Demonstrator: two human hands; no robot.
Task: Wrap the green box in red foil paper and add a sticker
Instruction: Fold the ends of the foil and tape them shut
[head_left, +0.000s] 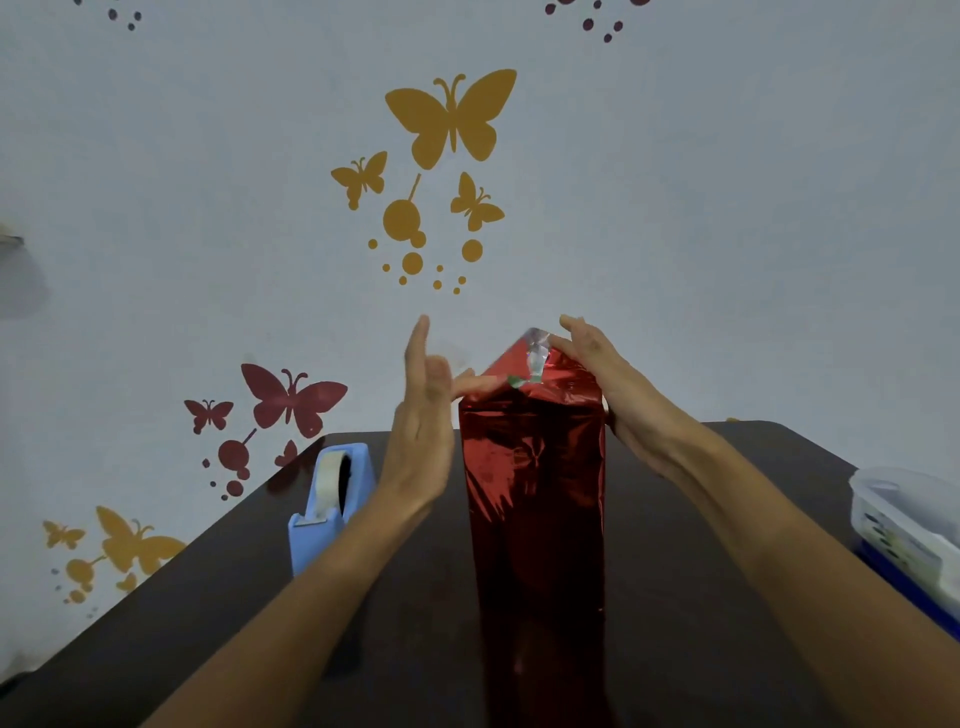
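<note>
The left hand (421, 436) is open, its fingers straight and pointing up with the palm turned toward the box (537, 571); it holds nothing, though one fingertip reaches across and touches the foil at the top left corner; the rest of that hand stands just beside the box, apart from it. The right hand (618, 395) grips the top right corner of the box, its palm against the right side and its fingers bent over the top, where they press on the peak of a folded triangular flap. The box stands upright near the middle of the bench (208, 597), between the two forearms; red foil paper (535, 467) covers the whole of its near face and is creased and shiny; at the top the flap is not flat, its silver underside shows near the fingers, and a small sliver of green shows just under the fold.

A blue tape dispenser (332, 499) with a roll of pale tape sits on the bench to the left of the box, near the left forearm; a clear plastic container (909, 525) with a blue base sits at the bench's right edge, well apart from the box; behind the bench is a pale wall (727, 208) with yellow and dark red butterfly decals (452, 119).
</note>
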